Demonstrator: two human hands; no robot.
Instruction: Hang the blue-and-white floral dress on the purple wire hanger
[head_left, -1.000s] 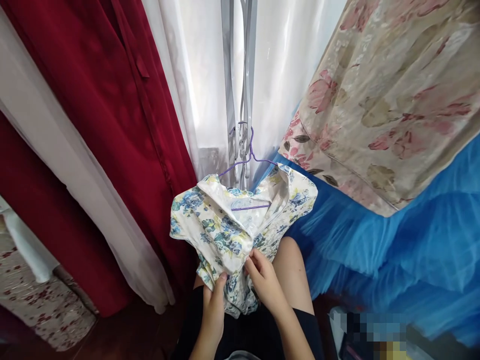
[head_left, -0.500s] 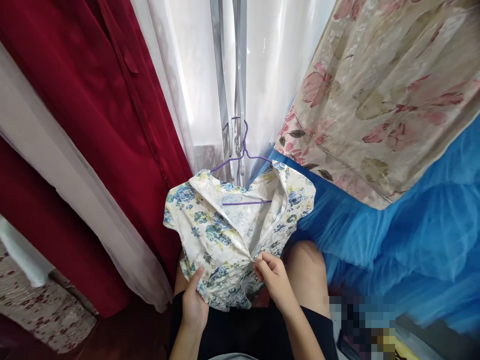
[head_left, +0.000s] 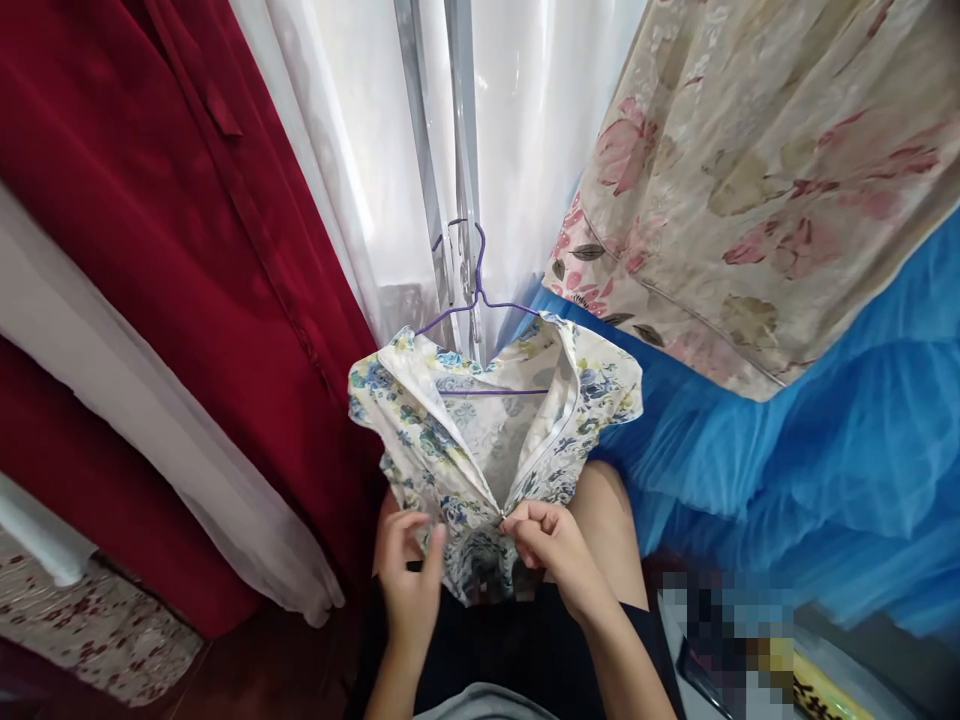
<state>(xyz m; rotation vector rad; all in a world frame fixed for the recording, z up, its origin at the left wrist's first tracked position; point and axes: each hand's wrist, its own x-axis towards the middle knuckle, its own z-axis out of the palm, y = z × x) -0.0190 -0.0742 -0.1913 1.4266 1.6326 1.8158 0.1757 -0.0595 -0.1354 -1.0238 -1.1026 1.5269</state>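
A white blouse or dress top (head_left: pixel 420 430) with blue and yellow flowers hangs on a purple hanger (head_left: pixel 480 290) in front of my lap. Its zipped opening is spread in a V, with the zipper's lower point near the middle of the garment. My right hand (head_left: pixel 546 545) pinches at that point, closed on the zipper pull (head_left: pixel 502 514). Beside the garment's lower left side is my left hand (head_left: pixel 409 560), thumb and fingers apart, holding nothing. The lower part of the garment bunches between the hands, over my dark shorts.
Red curtain-like cloth (head_left: pixel 172 250) and a whitish strip hang at left. Sheer white fabric (head_left: pixel 540 120) with grey strips is behind the hanger. Beige floral cloth (head_left: pixel 712 220) and ruffled blue fabric (head_left: pixel 712 450) fill the right. A yellow package (head_left: pixel 817 690) lies at lower right.
My left hand has let go of the garment's lower left edge and its fingers have spread. The right hand stays at the zipper. The view has shifted slightly.
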